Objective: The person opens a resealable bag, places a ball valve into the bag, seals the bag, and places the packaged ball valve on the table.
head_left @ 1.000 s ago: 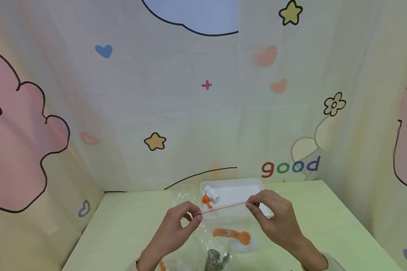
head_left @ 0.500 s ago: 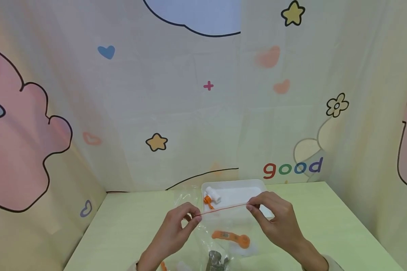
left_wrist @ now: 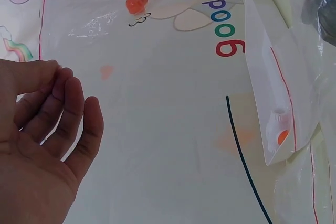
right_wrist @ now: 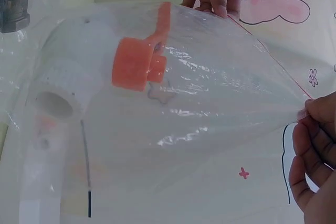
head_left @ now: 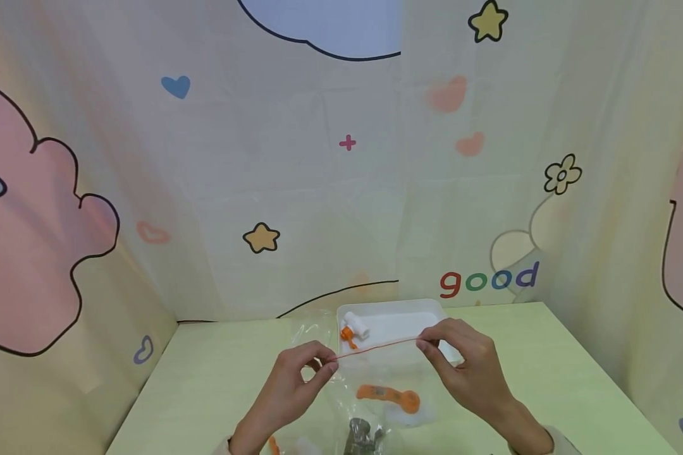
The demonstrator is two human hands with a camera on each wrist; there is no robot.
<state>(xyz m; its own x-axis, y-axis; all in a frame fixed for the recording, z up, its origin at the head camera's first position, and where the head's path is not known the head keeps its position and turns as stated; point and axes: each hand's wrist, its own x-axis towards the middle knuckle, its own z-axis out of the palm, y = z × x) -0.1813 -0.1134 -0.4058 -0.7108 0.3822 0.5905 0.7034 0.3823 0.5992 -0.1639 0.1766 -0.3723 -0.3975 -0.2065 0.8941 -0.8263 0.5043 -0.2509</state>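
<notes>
Your left hand (head_left: 296,382) and right hand (head_left: 468,373) each pinch one end of the red edge (head_left: 377,347) of a clear plastic bag (right_wrist: 210,93), thumb against fingertips. That edge is stretched between them at the lower centre of the head view, its long axis running left to right and rising slightly toward the right. From there your bag hangs toward the bottom of that frame, with an orange handle (head_left: 388,395) inside, its narrow end pointing left and its round end right. In the right wrist view, you can see a white pipe fitting (right_wrist: 73,82) through the film at the left, its round opening facing the lower left. Beyond your hands, a white tray (head_left: 404,322) bears another white fitting (head_left: 355,324) and an orange piece (head_left: 348,337) on its left side. Near the bottom edge of the head view sits a dark grey object (head_left: 361,437), cut off by the frame.
</notes>
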